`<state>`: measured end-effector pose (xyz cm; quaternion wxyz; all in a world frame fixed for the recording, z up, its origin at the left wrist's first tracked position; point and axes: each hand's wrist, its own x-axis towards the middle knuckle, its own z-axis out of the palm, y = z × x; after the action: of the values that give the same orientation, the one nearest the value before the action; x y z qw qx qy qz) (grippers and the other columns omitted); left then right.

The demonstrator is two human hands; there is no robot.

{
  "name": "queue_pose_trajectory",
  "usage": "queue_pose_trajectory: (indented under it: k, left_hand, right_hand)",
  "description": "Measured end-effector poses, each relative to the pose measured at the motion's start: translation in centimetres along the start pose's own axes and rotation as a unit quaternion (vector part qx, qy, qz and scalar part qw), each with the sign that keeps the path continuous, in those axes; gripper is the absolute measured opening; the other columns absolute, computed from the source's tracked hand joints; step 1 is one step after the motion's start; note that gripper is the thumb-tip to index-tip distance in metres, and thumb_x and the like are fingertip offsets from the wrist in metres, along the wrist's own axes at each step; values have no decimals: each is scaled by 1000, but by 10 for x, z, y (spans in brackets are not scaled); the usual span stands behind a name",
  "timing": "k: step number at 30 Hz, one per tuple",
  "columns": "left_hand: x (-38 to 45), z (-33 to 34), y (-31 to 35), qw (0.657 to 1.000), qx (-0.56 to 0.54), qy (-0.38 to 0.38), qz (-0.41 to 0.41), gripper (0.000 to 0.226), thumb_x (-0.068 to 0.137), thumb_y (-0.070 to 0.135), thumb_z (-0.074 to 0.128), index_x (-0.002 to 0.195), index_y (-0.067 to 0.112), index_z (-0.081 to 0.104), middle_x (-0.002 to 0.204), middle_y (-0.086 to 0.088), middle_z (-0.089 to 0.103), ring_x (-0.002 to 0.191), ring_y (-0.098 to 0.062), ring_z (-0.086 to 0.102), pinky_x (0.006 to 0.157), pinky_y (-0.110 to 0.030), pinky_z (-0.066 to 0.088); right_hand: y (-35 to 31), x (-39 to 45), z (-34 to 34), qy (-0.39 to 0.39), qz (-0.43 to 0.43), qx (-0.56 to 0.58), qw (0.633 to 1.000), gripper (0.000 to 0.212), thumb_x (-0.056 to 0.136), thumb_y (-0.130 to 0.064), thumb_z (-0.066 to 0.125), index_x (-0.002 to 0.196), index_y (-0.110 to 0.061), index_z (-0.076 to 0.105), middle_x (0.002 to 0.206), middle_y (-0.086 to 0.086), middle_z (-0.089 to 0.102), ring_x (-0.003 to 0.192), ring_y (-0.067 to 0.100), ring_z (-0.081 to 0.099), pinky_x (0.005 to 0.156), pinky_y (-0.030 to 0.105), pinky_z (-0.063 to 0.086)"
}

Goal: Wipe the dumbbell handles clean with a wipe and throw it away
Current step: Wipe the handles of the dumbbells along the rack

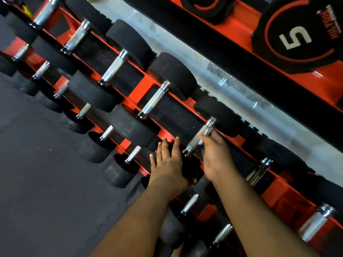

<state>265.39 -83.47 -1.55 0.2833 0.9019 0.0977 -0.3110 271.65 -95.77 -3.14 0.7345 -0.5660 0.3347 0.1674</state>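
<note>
Rows of black-headed dumbbells with knurled steel handles lie on a red rack (138, 89). My left hand (169, 164) rests flat with spread fingers on the near black head (191, 169) of one dumbbell, thumb at the head's lower side. My right hand (216, 156) reaches that dumbbell's handle (199, 135), thumb and fingers curled against it. Only small slivers of a white wipe (200, 143) show at the fingertips; the rest is hidden under the hand, and this area is blurred.
A lower tier of smaller dumbbells (118, 169) runs along the front, above dark rubber floor (46, 173). Behind the rack is a pale strip of floor (232, 86) and a second red rack with a plate marked 5 (295, 38).
</note>
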Motion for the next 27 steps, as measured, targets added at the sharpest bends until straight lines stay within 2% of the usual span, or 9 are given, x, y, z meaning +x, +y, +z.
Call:
queue_pose_trajectory:
  k: [2, 4, 8, 11, 14, 18, 22, 25, 27]
  left_hand:
    - [0, 1, 0, 1000, -5, 0, 1, 140, 71, 53, 86, 157, 36, -23, 166, -9, -27, 154, -26, -24, 125, -55, -5]
    - [-1, 1, 0, 1000, -4, 4, 3, 140, 70, 54, 86, 157, 35, -22, 166, -9, -26, 154, -26, -24, 125, -56, -4]
    - [-1, 2, -1, 1000, 6, 10, 3, 139, 71, 57, 84, 157, 33, -22, 166, -9, -26, 154, -26, -23, 125, -56, -3]
    - [-1, 0, 0, 1000, 6, -1, 1, 140, 72, 54, 85, 157, 34, -24, 166, -10, -27, 154, -27, -22, 125, -55, -4]
    - [-1, -1, 0, 1000, 8, -1, 1, 140, 71, 53, 85, 157, 35, -24, 166, -11, -27, 154, -27, -23, 126, -55, -4]
    - [-1, -1, 0, 1000, 6, -1, 3, 141, 71, 53, 86, 157, 35, -23, 166, -10, -27, 154, -27, -23, 125, -56, -4]
    - [0, -1, -2, 1000, 14, -6, 3, 140, 71, 53, 86, 157, 35, -23, 166, -11, -27, 154, -27, -23, 125, -56, -4]
    - [-1, 0, -1, 1000, 9, -4, 3, 140, 71, 53, 86, 157, 36, -23, 166, -10, -27, 154, -26, -23, 125, -55, -4]
    - [0, -1, -1, 1000, 7, -2, 2, 140, 71, 52, 86, 157, 37, -23, 166, -9, -27, 154, -26, -23, 125, -55, -4]
  right_hand:
    - [-5, 6, 1, 38, -32, -41, 998, 43, 102, -12, 53, 142, -24, 52, 128, 2, 65, 101, 9, 65, 76, 22, 51]
    - [6, -2, 2, 22, -32, -114, 993, 47, 102, -17, 52, 146, -30, 47, 131, 0, 63, 108, 13, 65, 90, 37, 56]
    - [31, -28, -7, -43, 44, -204, 977, 28, 98, -20, 55, 123, -29, 64, 114, 3, 73, 103, 20, 71, 92, 47, 58]
    - [8, -10, -5, 15, 21, -95, 995, 17, 96, -15, 59, 110, -18, 69, 102, 8, 74, 96, 25, 72, 79, 38, 57]
    - [-14, 20, 1, 101, 18, 81, 991, 28, 92, -20, 67, 118, -11, 63, 111, 9, 69, 102, 21, 66, 92, 34, 51]
    - [4, 22, 2, 2, 124, 76, 989, 22, 92, -30, 68, 108, -14, 69, 100, 3, 70, 89, 16, 67, 96, 34, 49]
    - [-10, 34, -6, -34, 93, 118, 988, 17, 98, -30, 59, 98, -15, 66, 97, 4, 68, 89, 15, 65, 96, 34, 49]
    - [-1, 28, -9, -44, 95, 2, 995, 37, 95, -37, 65, 117, -8, 68, 115, 14, 72, 100, 22, 69, 93, 39, 55]
    - [14, 15, -11, -56, 142, -103, 983, 40, 92, -38, 71, 120, -9, 67, 111, 16, 74, 97, 27, 73, 88, 44, 59]
